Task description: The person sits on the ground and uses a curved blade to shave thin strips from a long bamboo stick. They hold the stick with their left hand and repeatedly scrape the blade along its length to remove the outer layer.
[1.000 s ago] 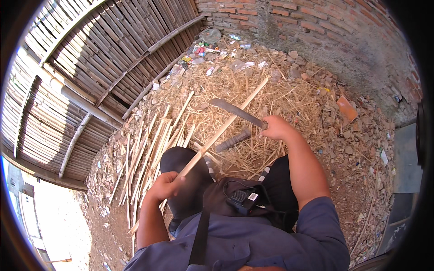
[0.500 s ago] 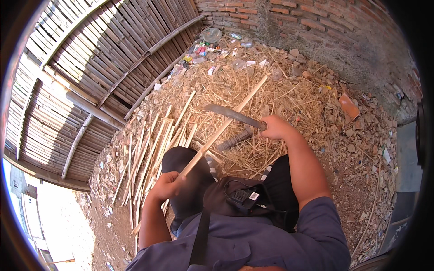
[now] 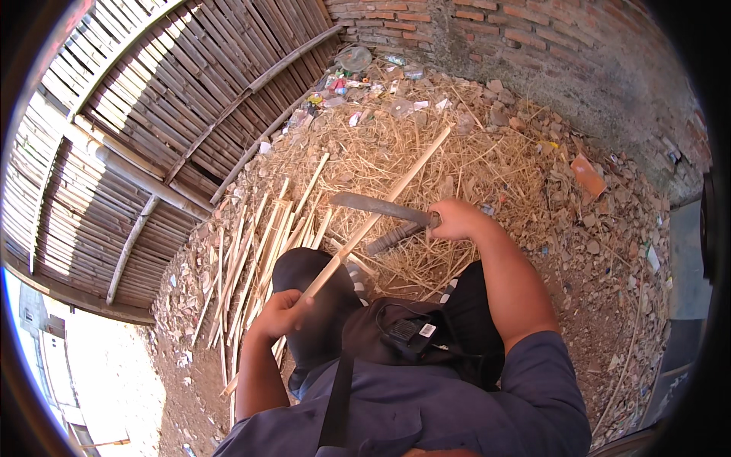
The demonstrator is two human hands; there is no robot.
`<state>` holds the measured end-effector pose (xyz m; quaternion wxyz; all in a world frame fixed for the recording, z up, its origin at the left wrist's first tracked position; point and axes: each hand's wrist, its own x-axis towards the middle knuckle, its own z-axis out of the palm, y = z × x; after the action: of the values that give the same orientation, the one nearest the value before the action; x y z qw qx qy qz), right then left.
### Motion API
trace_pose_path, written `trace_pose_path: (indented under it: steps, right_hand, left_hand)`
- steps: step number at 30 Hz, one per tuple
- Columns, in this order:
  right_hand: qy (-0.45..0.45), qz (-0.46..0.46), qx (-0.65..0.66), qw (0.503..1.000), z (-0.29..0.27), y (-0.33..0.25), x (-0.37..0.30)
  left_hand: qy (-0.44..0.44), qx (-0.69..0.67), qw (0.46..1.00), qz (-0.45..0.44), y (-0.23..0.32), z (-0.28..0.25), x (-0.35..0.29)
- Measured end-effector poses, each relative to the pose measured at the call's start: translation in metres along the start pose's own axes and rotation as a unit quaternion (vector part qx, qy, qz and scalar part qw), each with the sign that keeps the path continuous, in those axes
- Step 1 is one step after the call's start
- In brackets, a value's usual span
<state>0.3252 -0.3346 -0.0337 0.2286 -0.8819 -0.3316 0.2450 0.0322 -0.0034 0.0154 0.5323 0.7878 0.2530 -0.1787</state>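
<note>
My left hand (image 3: pixel 280 314) is closed around the near end of a long pale bamboo strip (image 3: pixel 340 257), which slants away up and to the right. In my right hand (image 3: pixel 455 221) is a machete (image 3: pixel 365 202), gripped by its handle. Its dark blade lies across the strip about midway along, pointing left; whether it touches the wood I cannot tell. Beneath the blade and beside the strip, a dark ribbed cylindrical thing (image 3: pixel 390 240) rests on the shavings. Several split bamboo strips (image 3: pixel 255 263) lie in a loose pile to the left of my left knee.
Thin shavings (image 3: pixel 487 171) cover the ground ahead. Rubble and stones (image 3: pixel 594 251) spread to the right, with a broken tile piece (image 3: pixel 588 176). Litter lies near the brick wall (image 3: pixel 525 38). A bamboo slat wall (image 3: pixel 175 84) runs along the left. A black device (image 3: pixel 407 333) rests on my lap.
My right hand has shifted slightly left, and the machete blade has slid a little nearer to me along the bamboo strip. My left hand and the strip stay put.
</note>
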Motion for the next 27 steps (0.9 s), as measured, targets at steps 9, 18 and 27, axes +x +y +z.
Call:
trace_pose_path:
  steps: [9,18,27]
  right_hand:
    - [0.033,0.027,0.01,0.999,-0.005,0.01,-0.006]
    - [0.022,0.028,0.029,0.999,-0.005,0.008,-0.004]
    - [0.027,0.008,0.0,1.0,-0.002,0.009,-0.004]
  left_hand:
    - [0.002,0.001,1.0,-0.01,0.003,0.001,-0.001]
    - [0.008,-0.004,1.0,-0.014,0.009,0.003,-0.004]
    - [0.001,-0.007,1.0,-0.014,0.004,0.002,-0.002]
